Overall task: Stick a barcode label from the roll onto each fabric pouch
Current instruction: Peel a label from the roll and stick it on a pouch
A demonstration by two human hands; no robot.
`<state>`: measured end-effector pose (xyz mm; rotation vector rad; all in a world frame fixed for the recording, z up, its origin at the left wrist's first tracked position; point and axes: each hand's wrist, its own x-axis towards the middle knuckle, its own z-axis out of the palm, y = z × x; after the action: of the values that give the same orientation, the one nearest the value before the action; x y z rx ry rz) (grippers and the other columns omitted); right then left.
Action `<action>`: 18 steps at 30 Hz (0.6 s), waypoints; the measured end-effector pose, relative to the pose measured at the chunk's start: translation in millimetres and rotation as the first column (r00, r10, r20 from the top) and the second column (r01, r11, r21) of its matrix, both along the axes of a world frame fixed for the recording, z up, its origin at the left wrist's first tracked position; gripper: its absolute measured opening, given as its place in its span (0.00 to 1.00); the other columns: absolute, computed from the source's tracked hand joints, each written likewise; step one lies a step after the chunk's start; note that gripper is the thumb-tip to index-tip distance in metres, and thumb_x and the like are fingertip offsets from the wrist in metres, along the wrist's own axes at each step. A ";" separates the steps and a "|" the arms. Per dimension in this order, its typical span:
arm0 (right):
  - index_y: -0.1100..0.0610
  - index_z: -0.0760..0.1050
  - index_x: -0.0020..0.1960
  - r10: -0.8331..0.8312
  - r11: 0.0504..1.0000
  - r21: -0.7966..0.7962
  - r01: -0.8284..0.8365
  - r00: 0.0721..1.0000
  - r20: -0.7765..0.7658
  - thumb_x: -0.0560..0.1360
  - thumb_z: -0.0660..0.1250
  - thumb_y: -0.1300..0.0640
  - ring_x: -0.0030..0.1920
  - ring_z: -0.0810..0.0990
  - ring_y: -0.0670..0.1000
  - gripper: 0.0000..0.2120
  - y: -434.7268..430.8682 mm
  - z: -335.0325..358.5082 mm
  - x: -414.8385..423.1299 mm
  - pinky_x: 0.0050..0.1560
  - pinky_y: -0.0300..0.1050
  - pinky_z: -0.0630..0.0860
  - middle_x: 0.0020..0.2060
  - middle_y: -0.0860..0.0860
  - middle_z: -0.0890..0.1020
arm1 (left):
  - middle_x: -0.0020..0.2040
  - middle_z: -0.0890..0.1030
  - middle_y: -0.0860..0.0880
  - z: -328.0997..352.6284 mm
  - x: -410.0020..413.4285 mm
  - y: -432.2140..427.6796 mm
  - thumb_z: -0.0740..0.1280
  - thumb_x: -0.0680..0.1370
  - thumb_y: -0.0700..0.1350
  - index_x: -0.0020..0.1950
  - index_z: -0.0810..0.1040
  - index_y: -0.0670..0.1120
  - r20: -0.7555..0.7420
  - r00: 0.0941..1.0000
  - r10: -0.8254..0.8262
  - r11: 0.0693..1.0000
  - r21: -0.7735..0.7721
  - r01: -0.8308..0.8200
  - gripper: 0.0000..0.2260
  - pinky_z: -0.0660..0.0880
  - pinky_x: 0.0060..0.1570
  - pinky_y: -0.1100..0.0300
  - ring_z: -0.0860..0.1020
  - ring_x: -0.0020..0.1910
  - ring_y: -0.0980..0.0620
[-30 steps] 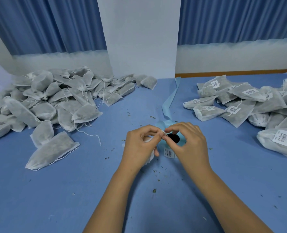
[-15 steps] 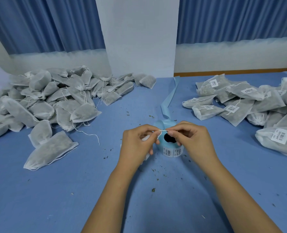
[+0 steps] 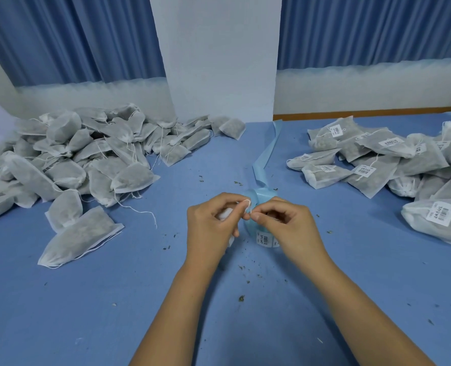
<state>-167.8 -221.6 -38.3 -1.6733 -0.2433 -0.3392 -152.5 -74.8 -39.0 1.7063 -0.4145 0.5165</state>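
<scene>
Both hands meet fingertip to fingertip above the pale blue label roll [image 3: 265, 235] at the middle of the table [image 3: 113, 299]. The left hand [image 3: 210, 228] curls round a mostly hidden pouch [image 3: 223, 214] and pinches its drawstring [image 3: 247, 203], and the right hand [image 3: 291, 228] pinches the same string just beside it. The roll's outer label [image 3: 264, 239] bears a barcode with print too small to read, its bare liner [image 3: 268, 151] trails away, and of the 2 heaps the unlabelled pile [image 3: 74, 159] lies left and the labelled pile [image 3: 377, 159] right, its text unreadable.
</scene>
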 end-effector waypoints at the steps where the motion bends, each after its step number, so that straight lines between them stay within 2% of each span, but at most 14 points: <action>1: 0.51 0.83 0.37 0.017 1.000 0.002 -0.017 1.000 -0.003 0.72 0.71 0.65 0.42 0.78 0.61 0.10 0.0 0.5 -0.6 0.45 0.50 0.73 0.39 0.57 0.82 | 0.32 0.82 0.54 0.3 0.0 0.7 0.72 0.75 0.38 0.42 0.83 0.49 -0.002 1.000 0.003 1.000 -0.003 -0.003 0.06 0.71 0.30 0.68 0.72 0.21 0.57; 3: 0.52 0.83 0.37 0.016 1.000 -0.010 -0.016 1.000 -0.004 0.71 0.72 0.65 0.42 0.78 0.60 0.09 -0.1 1.1 -1.5 0.45 0.51 0.73 0.39 0.56 0.82 | 0.32 0.82 0.53 1.0 -0.5 1.3 0.72 0.75 0.39 0.42 0.83 0.48 -0.026 1.000 -0.010 1.000 -0.016 0.009 0.05 0.72 0.30 0.67 0.72 0.21 0.56; 4: 0.53 0.83 0.38 -0.009 1.000 -0.027 0.009 1.000 0.011 0.72 0.72 0.65 0.40 0.78 0.56 0.08 0.1 1.2 -2.2 0.44 0.49 0.72 0.39 0.54 0.81 | 0.32 0.82 0.52 1.2 -0.9 1.0 0.71 0.76 0.39 0.42 0.82 0.48 -0.045 0.999 -0.017 0.999 -0.029 0.015 0.05 0.72 0.29 0.66 0.72 0.21 0.55; 6: 0.54 0.81 0.42 -0.095 0.991 -0.085 0.103 0.991 0.095 0.72 0.72 0.62 0.38 0.75 0.47 0.04 1.7 2.0 -4.1 0.42 0.38 0.71 0.39 0.46 0.80 | 0.31 0.82 0.51 1.3 -1.4 0.2 0.71 0.76 0.40 0.41 0.82 0.48 -0.085 0.996 -0.011 0.999 -0.041 0.007 0.05 0.72 0.29 0.65 0.72 0.20 0.54; 8: 0.51 0.78 0.44 -0.142 0.981 -0.106 0.162 0.973 0.180 0.71 0.73 0.59 0.39 0.75 0.46 0.06 4.2 2.0 -7.0 0.43 0.34 0.70 0.40 0.43 0.79 | 0.32 0.82 0.51 1.5 -1.7 -0.8 0.71 0.76 0.40 0.40 0.81 0.49 -0.109 0.994 -0.001 1.000 -0.025 -0.001 0.06 0.73 0.28 0.65 0.73 0.20 0.53; 10: 0.50 0.77 0.44 -0.127 0.989 -0.058 0.137 0.981 0.144 0.70 0.74 0.58 0.39 0.76 0.45 0.07 8.0 0.9 -9.4 0.42 0.35 0.71 0.38 0.42 0.80 | 0.34 0.83 0.53 1.8 -2.2 -2.0 0.71 0.76 0.40 0.40 0.81 0.50 -0.105 0.994 -0.005 1.000 0.023 0.008 0.07 0.73 0.28 0.65 0.74 0.21 0.54; 13: 0.53 0.80 0.43 -0.116 0.993 0.013 0.116 0.992 0.040 0.71 0.74 0.60 0.36 0.74 0.41 0.04 10.6 -1.0 -9.0 0.40 0.32 0.70 0.35 0.43 0.82 | 0.35 0.83 0.55 1.4 -2.1 -2.8 0.72 0.76 0.40 0.40 0.80 0.52 -0.088 0.996 -0.003 0.996 0.089 0.011 0.08 0.73 0.27 0.65 0.75 0.21 0.56; 18: 0.56 0.81 0.40 -0.110 0.992 0.063 0.107 0.994 0.030 0.73 0.71 0.63 0.35 0.78 0.48 0.05 4.5 1.6 -8.2 0.38 0.33 0.73 0.34 0.46 0.84 | 0.34 0.82 0.55 1.1 -3.3 -4.7 0.71 0.76 0.40 0.39 0.80 0.53 -0.080 0.997 -0.014 0.994 0.103 0.022 0.10 0.71 0.27 0.67 0.75 0.21 0.55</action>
<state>-176.0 -217.0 -36.7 -1.6247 -0.1651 -0.4520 -155.7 -79.4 -37.9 1.8156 -0.4053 0.4186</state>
